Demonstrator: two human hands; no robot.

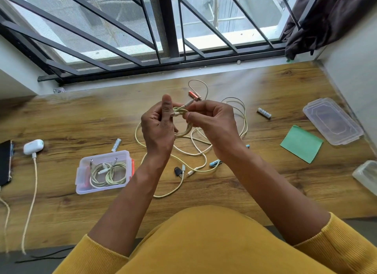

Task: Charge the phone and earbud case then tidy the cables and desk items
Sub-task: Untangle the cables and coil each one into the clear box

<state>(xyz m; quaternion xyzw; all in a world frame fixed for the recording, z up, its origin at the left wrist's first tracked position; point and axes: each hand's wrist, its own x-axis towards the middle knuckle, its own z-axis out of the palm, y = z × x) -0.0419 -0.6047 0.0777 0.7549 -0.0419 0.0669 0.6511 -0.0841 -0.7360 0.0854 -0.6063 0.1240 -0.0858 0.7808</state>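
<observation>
Above the centre of the wooden desk (204, 192), a coiled cable (184, 122) is held between both hands. The coil is gripped by the left hand (158, 129), with its thumb raised upright and its fingers curled round the loops. The upper strands, near the connector end, are pinched by the curled fingers of the right hand (210, 124). Beneath the hands, further loose cables (195, 149) are spread in an untidy tangle on the desk, with their connectors lying toward the near edge.

To the left, a clear plastic box (104, 171) is placed on the desk; two coiled cables are stored inside it. A white battery (116, 144) lies just behind the box. At the far left, the white earbud case (33, 146) is seen with a cable plugged into it, and the dark phone (5, 163) lies beside it at the frame edge.

To the right, a second white battery (264, 113), a green paper sheet (301, 144) and a clear lid (332, 120) are laid well apart. An orange battery (194, 95) lies behind the hands. Blue pens (215, 163) are partly hidden by the right forearm.
</observation>
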